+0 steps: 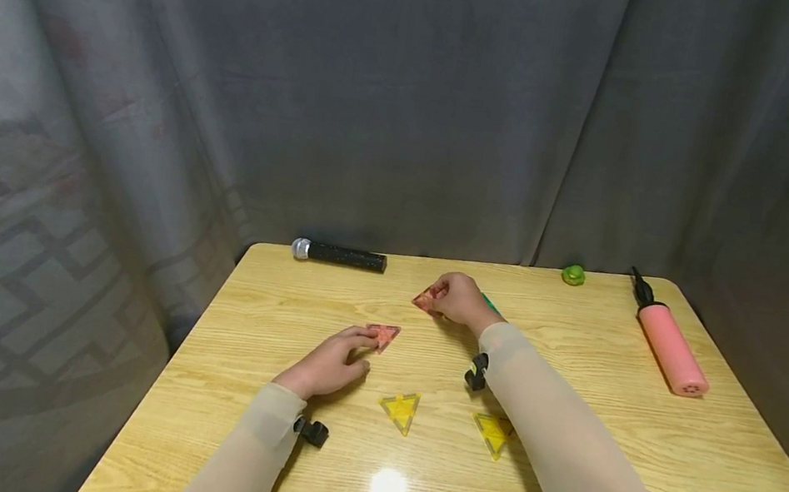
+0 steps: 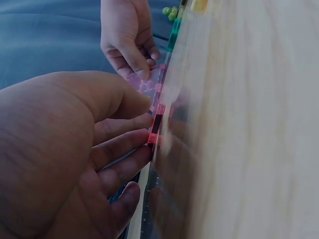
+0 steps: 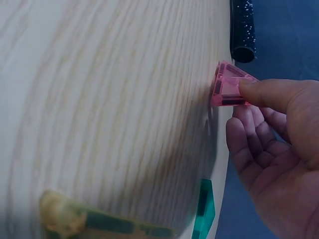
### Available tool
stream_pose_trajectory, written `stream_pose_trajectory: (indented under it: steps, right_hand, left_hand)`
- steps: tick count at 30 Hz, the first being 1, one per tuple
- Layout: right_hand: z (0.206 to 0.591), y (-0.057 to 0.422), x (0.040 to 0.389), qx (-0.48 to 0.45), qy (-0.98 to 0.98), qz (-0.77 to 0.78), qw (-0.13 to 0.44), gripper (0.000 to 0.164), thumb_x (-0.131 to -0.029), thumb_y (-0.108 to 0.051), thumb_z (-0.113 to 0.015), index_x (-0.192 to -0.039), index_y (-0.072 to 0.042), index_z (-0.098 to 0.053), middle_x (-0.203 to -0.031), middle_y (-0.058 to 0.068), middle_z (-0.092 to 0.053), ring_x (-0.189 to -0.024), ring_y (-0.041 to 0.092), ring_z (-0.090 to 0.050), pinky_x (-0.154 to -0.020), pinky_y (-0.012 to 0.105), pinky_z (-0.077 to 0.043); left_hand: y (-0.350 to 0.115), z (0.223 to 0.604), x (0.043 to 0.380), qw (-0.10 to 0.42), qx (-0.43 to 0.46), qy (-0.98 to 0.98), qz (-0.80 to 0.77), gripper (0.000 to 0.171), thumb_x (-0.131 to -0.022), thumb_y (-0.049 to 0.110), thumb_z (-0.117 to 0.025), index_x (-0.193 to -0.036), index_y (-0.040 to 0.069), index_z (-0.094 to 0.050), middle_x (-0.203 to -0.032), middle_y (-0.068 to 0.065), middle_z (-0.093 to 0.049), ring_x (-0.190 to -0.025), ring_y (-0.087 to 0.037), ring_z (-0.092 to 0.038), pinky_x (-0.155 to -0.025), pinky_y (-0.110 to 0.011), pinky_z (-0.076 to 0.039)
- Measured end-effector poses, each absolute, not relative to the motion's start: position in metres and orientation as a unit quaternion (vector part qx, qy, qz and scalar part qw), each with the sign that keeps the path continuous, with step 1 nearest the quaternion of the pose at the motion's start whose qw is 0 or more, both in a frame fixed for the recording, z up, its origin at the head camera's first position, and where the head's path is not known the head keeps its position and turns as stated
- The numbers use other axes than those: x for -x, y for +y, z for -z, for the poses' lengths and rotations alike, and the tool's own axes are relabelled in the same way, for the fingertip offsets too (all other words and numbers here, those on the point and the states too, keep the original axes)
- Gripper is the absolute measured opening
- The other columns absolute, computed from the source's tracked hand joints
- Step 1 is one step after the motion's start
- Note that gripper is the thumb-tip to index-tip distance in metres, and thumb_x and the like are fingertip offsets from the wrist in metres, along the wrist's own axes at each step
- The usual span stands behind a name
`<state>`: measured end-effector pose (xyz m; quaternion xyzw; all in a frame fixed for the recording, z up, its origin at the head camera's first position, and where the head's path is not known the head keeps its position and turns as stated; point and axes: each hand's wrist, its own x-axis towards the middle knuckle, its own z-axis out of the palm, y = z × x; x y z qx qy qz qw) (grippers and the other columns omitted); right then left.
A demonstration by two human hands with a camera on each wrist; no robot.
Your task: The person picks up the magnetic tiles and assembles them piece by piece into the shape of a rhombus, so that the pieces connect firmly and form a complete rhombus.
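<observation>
With thumb and fingers, my right hand (image 1: 461,299) pinches a translucent pink triangular tile (image 3: 230,85) toward the back of the table. In the right wrist view the tile is tilted, its near edge close over the wood. My left hand (image 1: 331,365) reaches forward with loosely bent fingers, fingertips touching a second pink-red triangular tile (image 1: 384,335) on the tabletop. Its thumb stands apart from that tile in the head view. Two yellow triangular tiles lie nearer the front, one left (image 1: 401,412) and one right (image 1: 492,433), the latter beside my right forearm.
A green tile (image 3: 203,211) lies by my right wrist, mostly hidden in the head view. Along the back of the wooden table (image 1: 237,342) are a black microphone (image 1: 343,256) and a small green object (image 1: 573,274). A pink hand pump (image 1: 671,348) lies at right. Grey curtains surround the table.
</observation>
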<state>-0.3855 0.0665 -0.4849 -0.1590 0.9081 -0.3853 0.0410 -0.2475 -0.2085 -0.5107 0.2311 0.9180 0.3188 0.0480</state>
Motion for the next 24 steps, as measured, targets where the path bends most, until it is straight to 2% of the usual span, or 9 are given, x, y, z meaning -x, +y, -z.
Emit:
stream_pose_trajectory:
  steps: [5, 10, 16, 24]
  right_hand:
    - [0.486, 0.07, 0.381, 0.166, 0.897, 0.408, 0.033, 0.009, -0.097, -0.012, -0.075, -0.102, -0.006, -0.073, -0.091, 0.007, -0.066, -0.082, 0.021, -0.06, -0.072, 0.034, -0.051]
    - [0.485, 0.076, 0.374, 0.168, 0.891, 0.421, 0.024, 0.015, -0.099, -0.008, -0.065, -0.111, -0.007, -0.074, -0.099, 0.008, -0.067, -0.087, 0.023, -0.06, -0.074, 0.037, -0.051]
    - [0.482, 0.082, 0.369, 0.154, 0.885, 0.44, 0.011, 0.019, -0.098, -0.007, -0.066, -0.115, -0.007, -0.073, -0.101, 0.009, -0.066, -0.086, 0.023, -0.058, -0.072, 0.036, -0.05]
    - [0.477, 0.087, 0.358, 0.144, 0.871, 0.469, -0.004, 0.015, -0.098, -0.009, -0.069, -0.113, -0.007, -0.074, -0.101, 0.01, -0.067, -0.086, 0.024, -0.058, -0.072, 0.036, -0.051]
  left_hand:
    - [-0.205, 0.51, 0.248, 0.046, -0.225, 0.925, -0.302, 0.051, -0.104, 0.017, -0.065, -0.152, 0.006, -0.054, -0.158, -0.005, -0.048, -0.149, -0.028, -0.041, -0.122, -0.045, -0.033]
    - [-0.201, 0.509, 0.248, 0.047, -0.227, 0.925, -0.3, 0.051, -0.104, 0.018, -0.065, -0.151, 0.005, -0.055, -0.157, -0.007, -0.048, -0.147, -0.029, -0.042, -0.121, -0.046, -0.035]
    - [-0.196, 0.509, 0.25, 0.052, -0.243, 0.92, -0.303, 0.05, -0.104, 0.017, -0.064, -0.151, 0.004, -0.055, -0.159, -0.008, -0.046, -0.148, -0.03, -0.041, -0.121, -0.048, -0.035]
    - [-0.189, 0.509, 0.251, 0.057, -0.238, 0.92, -0.305, 0.05, -0.104, 0.017, -0.065, -0.151, 0.006, -0.055, -0.161, -0.004, -0.045, -0.15, -0.028, -0.039, -0.122, -0.047, -0.034]
